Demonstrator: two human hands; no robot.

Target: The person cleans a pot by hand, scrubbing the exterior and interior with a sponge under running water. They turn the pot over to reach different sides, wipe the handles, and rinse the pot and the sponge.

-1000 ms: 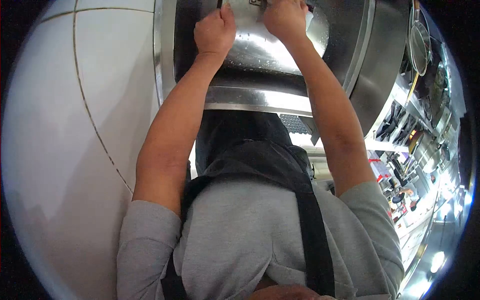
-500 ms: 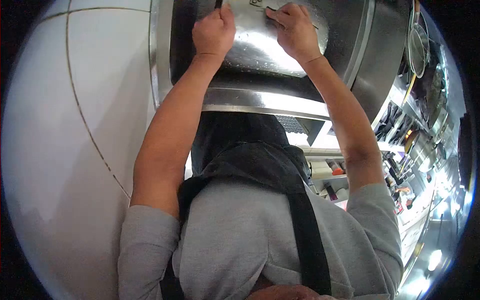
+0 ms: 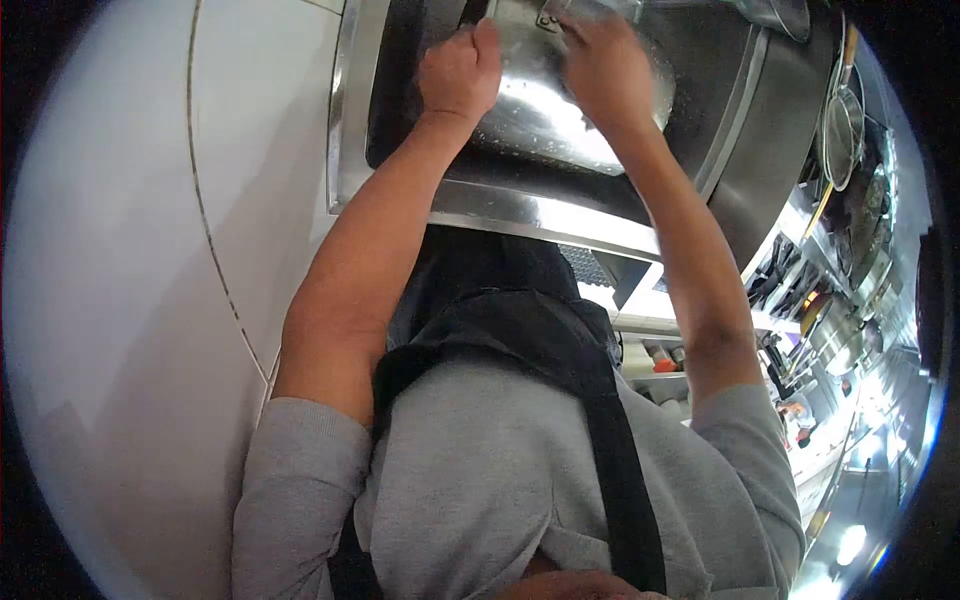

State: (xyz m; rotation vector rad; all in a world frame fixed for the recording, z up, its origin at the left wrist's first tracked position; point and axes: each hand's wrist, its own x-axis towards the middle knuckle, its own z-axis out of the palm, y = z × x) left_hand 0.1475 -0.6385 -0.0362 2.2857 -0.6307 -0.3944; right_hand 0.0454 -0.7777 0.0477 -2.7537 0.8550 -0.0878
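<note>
In the sink [image 3: 400, 90] lies a large shiny metal pot [image 3: 535, 110], wet with droplets, with a riveted fitting near its top. My left hand [image 3: 460, 75] is closed at the pot's left edge, thumb up; a dark strip shows beside the thumb, and its exact grip is partly hidden. My right hand [image 3: 612, 75] is over the pot's right part, fingers curled and blurred by motion. A small dark pad shows at its fingertips in the earlier frame; now it is hardly visible. Clear container-like shapes show at the top edge beyond that hand.
White tiled wall [image 3: 120, 250] rises close on the left. The sink's steel front edge [image 3: 540, 212] crosses before my apron. At the right hang wire strainers [image 3: 842, 125], and shelves with utensils and pans [image 3: 835, 335] stand farther back.
The view has shifted, so the sink and hands appear further right and slightly lower. My right hand has moved relative to the pot and is blurred. Clear shapes now show at the top.
</note>
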